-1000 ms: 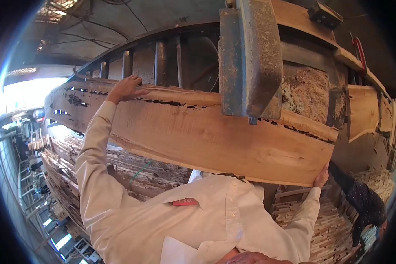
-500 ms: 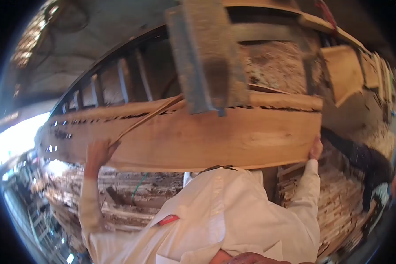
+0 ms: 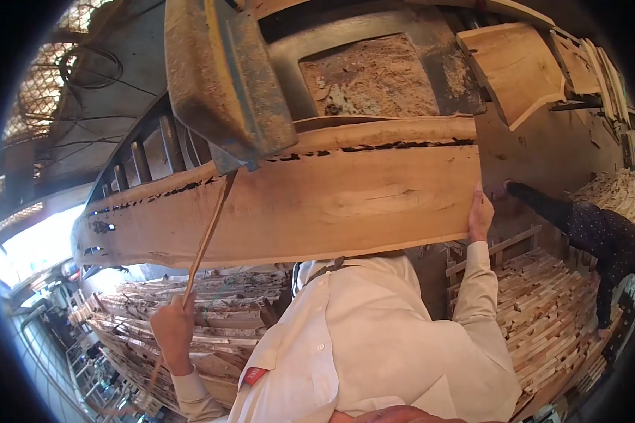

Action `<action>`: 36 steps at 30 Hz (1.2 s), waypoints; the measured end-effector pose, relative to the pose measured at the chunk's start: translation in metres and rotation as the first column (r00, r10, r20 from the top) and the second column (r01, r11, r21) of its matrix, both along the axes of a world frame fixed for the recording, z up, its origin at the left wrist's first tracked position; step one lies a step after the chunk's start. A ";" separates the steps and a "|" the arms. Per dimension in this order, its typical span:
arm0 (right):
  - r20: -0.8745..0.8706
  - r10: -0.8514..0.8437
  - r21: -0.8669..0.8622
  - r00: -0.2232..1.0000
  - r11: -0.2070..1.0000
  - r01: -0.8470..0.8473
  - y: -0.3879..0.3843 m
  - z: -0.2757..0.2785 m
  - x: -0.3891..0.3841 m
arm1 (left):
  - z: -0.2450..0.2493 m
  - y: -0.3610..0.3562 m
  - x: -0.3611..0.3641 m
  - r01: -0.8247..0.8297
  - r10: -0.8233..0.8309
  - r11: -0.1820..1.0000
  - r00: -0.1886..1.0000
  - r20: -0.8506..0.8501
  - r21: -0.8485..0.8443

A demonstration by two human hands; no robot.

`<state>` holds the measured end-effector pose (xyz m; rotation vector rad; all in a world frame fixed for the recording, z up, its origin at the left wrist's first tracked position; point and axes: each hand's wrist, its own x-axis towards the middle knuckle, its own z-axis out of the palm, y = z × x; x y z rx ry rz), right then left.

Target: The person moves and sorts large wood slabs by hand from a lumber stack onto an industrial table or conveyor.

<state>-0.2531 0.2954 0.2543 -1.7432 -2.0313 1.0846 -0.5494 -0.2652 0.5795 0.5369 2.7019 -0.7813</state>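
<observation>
A long, wide wooden slab with a dark cracked line near its far edge stretches across the view in front of my body. My left hand is closed around a thin wooden stick, below the slab's near edge. The stick slants up over the slab, its far end reaching the bottom of a dusty blue-grey metal machine part. My right hand grips the slab's right end, fingers partly hidden.
Sawdust fills an opening in the machine beyond the slab. Bark-edged boards stand at the upper right. Stacked wood strips lie at lower right, rough lumber at lower left. Another person bends over at right.
My left hand has drawn back from the slab's near edge toward me, and the stick stands steeper. My right hand stays on the slab's end. The whole view has shifted.
</observation>
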 end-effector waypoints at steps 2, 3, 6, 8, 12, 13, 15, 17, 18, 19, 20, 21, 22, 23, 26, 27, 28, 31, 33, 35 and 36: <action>0.032 0.024 0.034 0.999 0.999 -0.025 0.003 0.001 0.003 | 0.001 0.023 0.028 -0.055 0.056 0.998 0.998 -0.024 0.039; 0.013 0.039 0.035 0.999 0.999 -0.039 0.004 -0.002 0.005 | -0.004 0.028 0.040 -0.085 0.087 0.995 0.995 -0.043 0.056; -0.015 0.061 -0.027 0.998 0.998 -0.062 0.006 -0.006 0.008 | -0.003 0.052 0.080 -0.121 0.120 0.993 0.987 -0.107 0.002; -0.016 0.062 -0.050 0.998 0.997 -0.062 0.007 -0.006 0.011 | 0.014 0.061 0.107 -0.181 0.181 0.983 0.981 -0.071 -0.001; -0.060 0.068 -0.007 0.996 0.998 -0.068 0.005 -0.006 0.010 | 0.038 0.081 0.164 -0.320 0.320 0.947 0.947 -0.005 0.042; -0.082 0.074 0.011 0.994 0.997 -0.074 0.007 -0.006 0.008 | 0.037 0.084 0.173 -0.322 0.322 0.942 0.947 0.015 0.095; -0.061 0.095 -0.100 0.994 0.990 -0.101 0.011 0.000 0.009 | 0.045 0.089 0.185 -0.401 0.398 0.907 0.916 0.052 0.126; -0.047 0.102 -0.161 0.994 0.981 -0.108 0.009 0.003 0.011 | 0.066 0.086 0.199 -0.394 0.387 0.912 0.919 0.074 0.115; -0.050 0.102 -0.157 0.994 0.982 -0.109 0.009 0.002 0.011 | 0.075 0.080 0.207 -0.386 0.378 0.915 0.922 0.085 0.116; -0.052 0.103 -0.152 0.993 0.982 -0.110 0.010 0.002 0.011 | 0.082 0.068 0.216 -0.396 0.391 0.906 0.918 0.060 0.148; -0.039 0.111 -0.160 0.993 0.980 -0.116 0.012 0.000 0.011 | 0.089 0.061 0.224 -0.459 0.463 0.879 0.886 -0.004 0.133; -0.027 0.117 -0.169 0.993 0.978 -0.120 0.013 -0.002 0.012 | 0.097 0.056 0.229 -0.518 0.527 0.847 0.847 -0.068 0.120; -0.013 0.120 -0.179 0.993 0.976 -0.120 0.014 -0.004 0.014 | 0.102 0.051 0.233 -0.573 0.584 0.812 0.801 -0.132 0.110; -0.034 0.117 -0.126 0.993 0.985 -0.120 0.013 -0.004 0.013 | 0.105 0.049 0.236 -0.548 0.557 0.830 0.816 -0.153 0.103; -0.105 0.112 -0.063 0.988 0.991 -0.119 0.007 -0.008 0.013 | 0.083 0.032 0.253 -0.648 0.656 0.755 0.746 -0.115 0.099; -0.135 0.108 -0.105 0.985 0.987 -0.123 0.009 -0.013 0.017 | 0.073 0.025 0.256 -0.638 0.648 0.761 0.757 -0.088 0.117; -0.171 0.116 -0.145 0.979 0.979 -0.141 0.012 -0.016 0.016 | 0.061 0.015 0.261 -0.637 0.649 0.758 0.758 -0.066 0.141; -0.359 0.140 -0.205 0.923 0.953 -0.224 0.007 -0.008 0.018 | 0.017 -0.013 0.288 -0.581 0.626 0.765 0.772 -0.109 0.279; -0.387 0.241 -0.159 0.890 0.933 -0.322 0.012 -0.022 0.030 | -0.007 -0.011 0.291 -0.601 0.687 0.681 0.722 -0.081 0.419; -0.450 0.261 -0.179 0.854 0.911 -0.373 0.008 -0.015 0.026 | -0.027 -0.002 0.292 -0.672 0.810 0.474 0.586 0.017 0.569; -0.432 0.237 -0.215 0.870 0.910 -0.355 -0.004 0.001 0.019 | -0.045 0.000 0.295 -0.569 0.782 0.498 0.620 -0.056 0.654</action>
